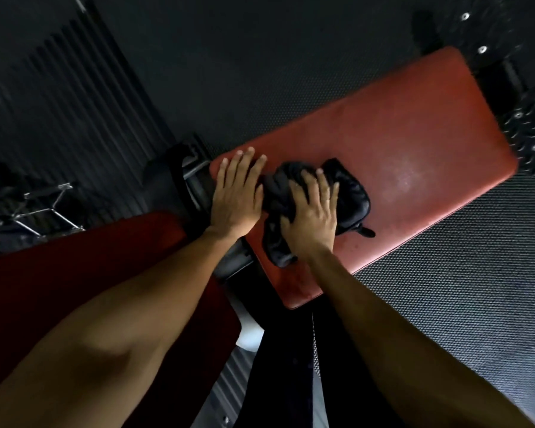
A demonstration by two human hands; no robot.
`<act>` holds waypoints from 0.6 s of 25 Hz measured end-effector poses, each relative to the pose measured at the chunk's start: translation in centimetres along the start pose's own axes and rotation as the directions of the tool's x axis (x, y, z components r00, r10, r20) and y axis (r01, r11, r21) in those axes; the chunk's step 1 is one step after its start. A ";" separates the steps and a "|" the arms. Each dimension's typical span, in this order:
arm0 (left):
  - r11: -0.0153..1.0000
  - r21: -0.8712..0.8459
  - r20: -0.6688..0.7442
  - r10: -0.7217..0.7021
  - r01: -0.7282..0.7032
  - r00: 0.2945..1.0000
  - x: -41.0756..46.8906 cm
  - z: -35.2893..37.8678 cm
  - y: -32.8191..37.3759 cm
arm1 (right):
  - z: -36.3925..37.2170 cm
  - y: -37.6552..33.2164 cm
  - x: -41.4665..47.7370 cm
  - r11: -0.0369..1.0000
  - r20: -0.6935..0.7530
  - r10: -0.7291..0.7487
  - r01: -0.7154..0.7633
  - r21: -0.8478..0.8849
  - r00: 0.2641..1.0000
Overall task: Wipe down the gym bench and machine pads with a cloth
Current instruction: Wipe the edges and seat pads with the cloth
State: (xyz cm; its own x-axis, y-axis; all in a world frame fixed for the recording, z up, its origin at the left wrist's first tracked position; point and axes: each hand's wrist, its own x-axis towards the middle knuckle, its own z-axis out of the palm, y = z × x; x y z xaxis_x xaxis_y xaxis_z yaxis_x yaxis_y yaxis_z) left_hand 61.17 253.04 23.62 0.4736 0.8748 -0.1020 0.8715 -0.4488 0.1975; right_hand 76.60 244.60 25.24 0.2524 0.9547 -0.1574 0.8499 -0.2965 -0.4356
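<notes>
Head camera looks straight down over my two bare forearms at a red padded bench (414, 125), which runs from the middle of the picture up toward the right. Its vinyl is scuffed, with a pale dull patch near the middle of the pad.

A black cloth (351, 193) lies bunched on the nearer end of that pad, its folds piled up and one small tab sticking out on the right side.

My right hand (314, 217) sits on top of the cloth, palm down. The fingers (322, 183) are spread apart and lie fairly straight across the bunched fabric, pressing it onto the pad, and the thumb rests against the cloth's left fold.

My left hand (237, 196) is flat on the pad's near left corner, just beside the cloth. Its fingers are straight and slightly fanned, the tips reaching the pad's edge. It holds nothing. Its inner edge meets the cloth, though I cannot tell how firmly they touch.

A black metal hinge bracket (192, 177) joins this pad to a second red pad (74, 273), which lies darker in the lower left under my left forearm.

Dark rubber floor matting (476, 288) with a dotted texture surrounds the bench. Chrome bars (44, 205) lie on the floor at the far left, and black knobbed shapes (531, 131) sit beyond the bench's right end, too blurred to identify.
</notes>
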 end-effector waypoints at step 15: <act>0.991 -0.054 0.017 -0.119 0.120 0.993 2.4 0.9 -3.5 | 1.9 -1.7 -5.1 0.962 0.150 -0.263 0.271 -0.039 0.953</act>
State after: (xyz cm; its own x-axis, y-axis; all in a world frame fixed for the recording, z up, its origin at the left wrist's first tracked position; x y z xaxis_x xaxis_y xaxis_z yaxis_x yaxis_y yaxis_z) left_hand 59.35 256.53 21.80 0.3683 0.9188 -0.1417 0.9139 -0.3299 0.2364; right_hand 72.97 240.23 25.15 -0.0519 0.9844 -0.1683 0.9039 -0.0254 -0.4269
